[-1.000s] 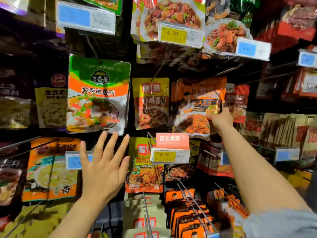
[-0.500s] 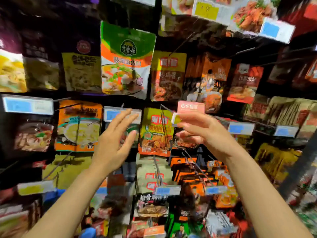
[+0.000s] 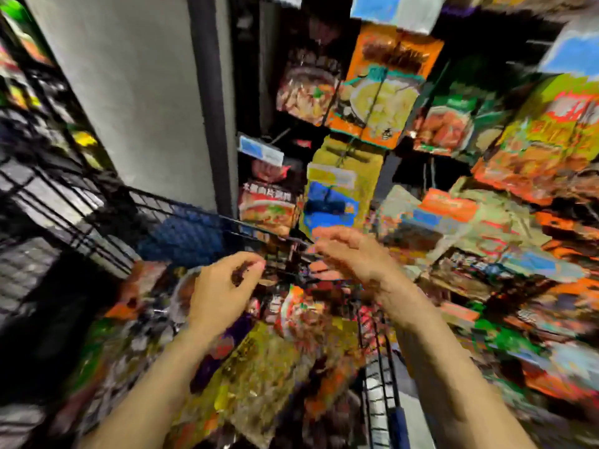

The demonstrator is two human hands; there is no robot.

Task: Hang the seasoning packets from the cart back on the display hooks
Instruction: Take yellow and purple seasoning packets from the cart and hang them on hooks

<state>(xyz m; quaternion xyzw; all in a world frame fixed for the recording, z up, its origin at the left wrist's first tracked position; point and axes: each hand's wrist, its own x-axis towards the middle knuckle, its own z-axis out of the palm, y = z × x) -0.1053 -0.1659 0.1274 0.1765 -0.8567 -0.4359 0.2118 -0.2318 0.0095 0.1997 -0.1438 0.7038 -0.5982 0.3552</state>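
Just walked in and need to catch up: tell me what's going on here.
A person is restocking seasoning packets from a wire cart onto display hooks. Right now both hands are over the cart, which holds a pile of packets. The left hand has its fingers curled, the right hand looks loosely open, and neither clearly holds a packet; the picture is badly blurred. Hanging packets fill the rack ahead and to the right.
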